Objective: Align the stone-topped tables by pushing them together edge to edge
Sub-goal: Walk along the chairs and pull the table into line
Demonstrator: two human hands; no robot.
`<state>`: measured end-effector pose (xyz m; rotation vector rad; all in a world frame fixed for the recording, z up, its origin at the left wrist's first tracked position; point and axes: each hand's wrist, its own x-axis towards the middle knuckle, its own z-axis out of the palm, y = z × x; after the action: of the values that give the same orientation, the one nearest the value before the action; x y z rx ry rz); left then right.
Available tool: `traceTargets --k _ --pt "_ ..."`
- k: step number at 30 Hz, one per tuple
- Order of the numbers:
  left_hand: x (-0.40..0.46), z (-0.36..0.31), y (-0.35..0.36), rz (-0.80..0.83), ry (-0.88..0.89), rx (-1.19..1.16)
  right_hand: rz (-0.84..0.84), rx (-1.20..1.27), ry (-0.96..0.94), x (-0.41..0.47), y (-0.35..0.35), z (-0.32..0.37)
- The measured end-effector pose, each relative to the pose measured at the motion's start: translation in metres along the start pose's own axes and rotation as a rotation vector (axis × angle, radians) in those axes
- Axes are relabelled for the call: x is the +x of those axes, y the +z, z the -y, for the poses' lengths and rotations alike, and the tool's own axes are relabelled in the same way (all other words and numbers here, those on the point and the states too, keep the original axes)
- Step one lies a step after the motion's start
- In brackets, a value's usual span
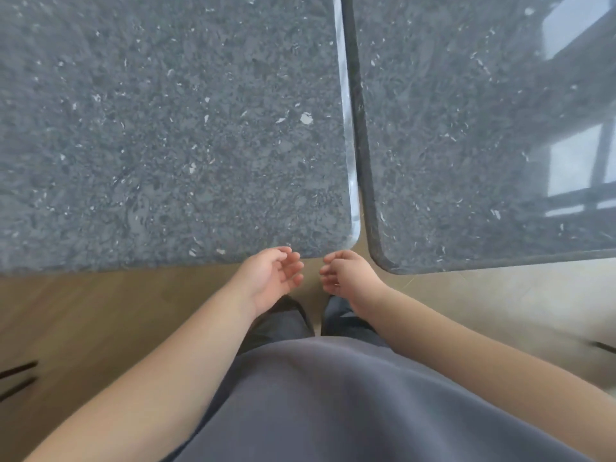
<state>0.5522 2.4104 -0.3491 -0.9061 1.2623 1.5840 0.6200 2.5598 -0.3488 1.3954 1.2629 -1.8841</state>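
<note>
Left hand: the left hand [271, 278] hangs loosely open, fingers half curled and holding nothing, just short of the near edge of the left bench.
Right hand: the right hand [346, 275] is likewise relaxed and empty, fingers curled inward, close beside the left hand without touching it.
Left bench: the left bench [160, 128], dark speckled stone, lies ahead of the left hand; its rounded near corner sits just beyond the two hands.
Right bench: the right bench [466, 145], same stone, lies ahead and to the outer side of the right hand, with window reflections on its far part.
Seam: the two long edges run side by side with a thin dark gap between; whether they touch I cannot tell. The right bench's near edge slants, and its corner reaches nearer the person than the left bench's.
Floor: a wood-toned floor [100, 311] shows below both hands.
</note>
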Motion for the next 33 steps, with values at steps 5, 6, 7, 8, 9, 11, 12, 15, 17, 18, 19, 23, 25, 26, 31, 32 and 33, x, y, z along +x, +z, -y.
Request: traceTargets --k 5,6,7,8,9,11,12,15,17,18,19,23,25,26,31,32,33 --pt "0.026 0.025 -0.016 -0.085 -0.120 -0.134 -0.053 0.166 0.143 0.027 -0.005 -0.012" --pt "0.030 0.028 -0.019 -0.107 -0.128 -0.156 -0.063 0.180 0.154 0.031 -0.007 -0.014" --pt "0.035 0.031 -0.020 -0.127 -0.135 -0.175 -0.059 0.200 0.160 0.033 -0.008 -0.016" --pt "0.039 0.033 -0.021 -0.140 -0.139 -0.199 -0.048 0.225 0.161 0.035 -0.009 -0.017" --pt "0.043 0.035 -0.020 -0.151 -0.141 -0.229 -0.036 0.268 0.165 0.037 -0.010 -0.019" --pt "0.050 0.036 -0.018 -0.166 -0.136 -0.311 -0.001 0.417 0.174 0.044 -0.011 -0.022" --pt "0.055 0.037 -0.018 -0.171 -0.120 -0.364 0.019 0.513 0.173 0.048 -0.012 -0.023" --pt "0.067 0.033 -0.015 -0.141 -0.030 -0.529 0.073 0.726 0.150 0.061 -0.004 -0.022" --pt "0.076 0.028 -0.012 -0.122 0.034 -0.635 0.075 0.869 0.137 0.069 0.008 -0.019" --pt "0.081 0.025 -0.010 -0.121 0.060 -0.670 0.073 0.922 0.131 0.072 0.016 -0.017" --pt "0.085 0.023 -0.009 -0.125 0.086 -0.692 0.067 0.959 0.129 0.075 0.023 -0.015" --pt "0.098 0.020 -0.012 -0.172 0.127 -0.730 0.029 1.074 0.141 0.084 0.044 -0.018" --pt "0.099 0.021 -0.014 -0.161 0.126 -0.719 0.027 1.096 0.139 0.086 0.045 -0.021" --pt "0.098 0.020 -0.015 -0.155 0.122 -0.705 0.038 1.094 0.142 0.087 0.044 -0.021" --pt "0.094 0.015 -0.021 -0.130 0.087 -0.659 0.060 1.041 0.169 0.088 0.037 -0.019" --pt "0.093 0.014 -0.021 -0.123 0.088 -0.661 0.056 1.028 0.170 0.088 0.037 -0.019" --pt "0.093 0.014 -0.021 -0.117 0.091 -0.663 0.053 1.016 0.169 0.088 0.037 -0.019"
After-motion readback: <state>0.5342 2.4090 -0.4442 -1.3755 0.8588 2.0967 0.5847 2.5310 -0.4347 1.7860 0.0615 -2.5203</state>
